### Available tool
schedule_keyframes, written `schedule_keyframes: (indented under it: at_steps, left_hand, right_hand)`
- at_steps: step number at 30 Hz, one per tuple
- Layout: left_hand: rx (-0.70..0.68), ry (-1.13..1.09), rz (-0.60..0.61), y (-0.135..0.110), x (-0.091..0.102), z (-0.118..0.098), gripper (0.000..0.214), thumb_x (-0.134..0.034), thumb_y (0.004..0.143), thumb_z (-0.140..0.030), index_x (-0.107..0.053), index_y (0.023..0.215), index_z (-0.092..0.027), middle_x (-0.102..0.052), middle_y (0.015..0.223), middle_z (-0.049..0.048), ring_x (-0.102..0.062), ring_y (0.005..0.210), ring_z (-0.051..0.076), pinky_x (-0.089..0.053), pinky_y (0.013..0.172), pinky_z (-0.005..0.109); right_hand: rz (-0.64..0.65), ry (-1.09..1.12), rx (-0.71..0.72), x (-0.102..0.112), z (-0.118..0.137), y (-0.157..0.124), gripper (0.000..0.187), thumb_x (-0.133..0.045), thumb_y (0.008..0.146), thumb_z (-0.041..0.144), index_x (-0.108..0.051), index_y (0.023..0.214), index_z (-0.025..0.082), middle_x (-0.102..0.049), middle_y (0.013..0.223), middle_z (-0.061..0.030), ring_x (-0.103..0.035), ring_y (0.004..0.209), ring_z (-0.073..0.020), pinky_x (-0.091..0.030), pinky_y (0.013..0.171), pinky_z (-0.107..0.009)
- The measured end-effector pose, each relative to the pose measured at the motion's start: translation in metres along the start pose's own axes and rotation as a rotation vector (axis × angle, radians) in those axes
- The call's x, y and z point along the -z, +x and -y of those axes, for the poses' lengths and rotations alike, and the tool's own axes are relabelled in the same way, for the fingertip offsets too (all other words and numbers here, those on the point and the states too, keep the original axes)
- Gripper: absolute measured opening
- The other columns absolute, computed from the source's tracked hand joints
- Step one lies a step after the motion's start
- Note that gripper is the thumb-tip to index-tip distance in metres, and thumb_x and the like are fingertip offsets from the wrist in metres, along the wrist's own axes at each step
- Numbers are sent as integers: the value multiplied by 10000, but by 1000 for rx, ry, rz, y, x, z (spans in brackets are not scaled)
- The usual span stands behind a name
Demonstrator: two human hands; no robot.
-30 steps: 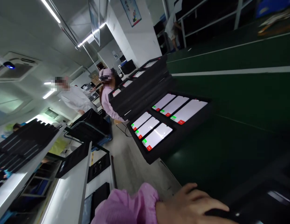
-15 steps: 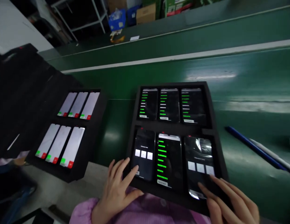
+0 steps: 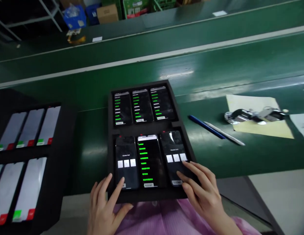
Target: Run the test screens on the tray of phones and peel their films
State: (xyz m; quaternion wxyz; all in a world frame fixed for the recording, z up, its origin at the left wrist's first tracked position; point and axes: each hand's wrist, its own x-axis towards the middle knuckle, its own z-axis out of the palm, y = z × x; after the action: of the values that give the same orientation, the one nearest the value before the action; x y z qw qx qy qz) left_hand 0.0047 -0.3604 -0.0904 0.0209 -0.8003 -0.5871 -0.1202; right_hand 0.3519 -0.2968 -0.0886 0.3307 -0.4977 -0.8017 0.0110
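- Head view: we are working over a green desk point(image 3: 215, 156), which is carrying everything within our reach.
- On it, a black tray point(image 3: 152, 195) is lying directly before us, holding six phones point(image 3: 143, 107) in two rows of three.
- To its left, a second black tray point(image 3: 54, 169) is holding pale-lit phones point(image 3: 31, 182); the view's edge is cutting some off.
- Right of the near tray, a yellow sheet point(image 3: 276, 127) is lying under shiny items point(image 3: 242, 116) we are not managing to identify.
- Our left hand point(image 3: 103, 205) is spreading its fingers, released; a fingertip is reaching the lower part of the front-left phone point(image 3: 127, 147), contact being unclear.
- Our right hand point(image 3: 205, 191) is grasping nothing either, its bent fingers hovering over or touching the front-right phone point(image 3: 172, 143); we are unable to tell which.
- Both those phones are showing "Vibrator test", while the front-middle phone point(image 3: 152, 163) is listing green lines.
- Beside the tray, a blue pen point(image 3: 205, 126) and a white pen point(image 3: 225, 133) are lying together.
- Judging by the screens, we are probably answering that test on two phones at once; the next touch is likely calling for one precise fingertip on a white square point(image 3: 176, 158) or bottom button point(image 3: 177, 182).
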Motion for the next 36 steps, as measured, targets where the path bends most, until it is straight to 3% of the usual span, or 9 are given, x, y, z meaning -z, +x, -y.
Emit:
schedule_keyframes:
  at_steps: [5,9,12,19,24,26,28,31,36]
  left_hand:
    - [-12,10,6,-1,0,3,696,-544,1053,-513,-260,1681,-422,-432,1568,157,-540,1294,388,-522,1025,663]
    - [6,4,7,-2,0,2,691,-540,1054,-524,-263,1679,-428,-424,1577,163,-549,1283,406,-529,1004,694]
    - [31,-10,10,-1,1,0,688,-552,1048,-537,-283,1672,-433,-421,1589,152,-552,1290,409,-520,1025,691]
    - [30,-10,25,2,5,-2,709,-578,1040,-544,-294,1675,-404,-414,1589,169,-531,1322,415,-511,1043,679]
    - [32,7,33,2,5,-4,716,-537,1052,-559,-236,1687,-418,-428,1565,171,-528,1310,414,-523,1016,681]
    - [31,-2,31,3,5,-4,710,-532,1055,-555,-237,1686,-420,-429,1556,174,-528,1302,405,-525,1013,676]
    - [30,-19,25,3,5,-3,703,-534,1056,-548,-244,1684,-423,-430,1546,178,-532,1290,401,-522,1010,680]
    - [27,-44,20,3,4,-1,697,-540,1053,-548,-254,1679,-436,-426,1541,174,-535,1281,395,-506,1019,684]
    - [17,-46,40,4,9,1,608,-575,1043,-540,-445,1610,-364,-422,1550,167,-518,1314,371,-448,1096,637]
  right_hand:
    - [18,-31,-6,5,-1,3,252,-536,1032,162,-714,1209,158,-635,1367,-168,-585,1248,-310,-525,982,-474]
    - [41,-179,-99,6,-5,6,338,-524,1057,214,-649,1366,154,-577,1458,-203,-545,1284,-358,-474,1009,-528]
    - [36,-216,-141,8,2,11,304,-556,1053,230,-671,1331,189,-563,1493,-200,-530,1298,-389,-443,1001,-555]
    - [76,41,52,-4,39,41,347,-464,1111,384,-694,1310,218,-632,1441,-163,-550,1313,-306,-411,1051,-500]
    - [136,-8,-32,-18,43,48,407,-460,1101,497,-738,1277,256,-633,1496,-131,-524,1352,-317,-345,1086,-530]
    - [112,20,-16,-13,43,44,413,-450,1106,494,-761,1219,248,-688,1413,-124,-558,1293,-294,-362,1068,-507]
    - [79,74,46,-4,45,39,406,-453,1114,466,-780,1149,227,-760,1181,-101,-612,1102,-233,-408,1017,-451]
    - [70,107,81,4,49,34,408,-468,1117,436,-793,1056,198,-703,847,-40,-561,819,-164,-442,907,-384]
    - [57,113,45,-4,52,32,445,-443,1122,453,-794,1047,190,-677,822,-35,-537,798,-164,-404,888,-389]
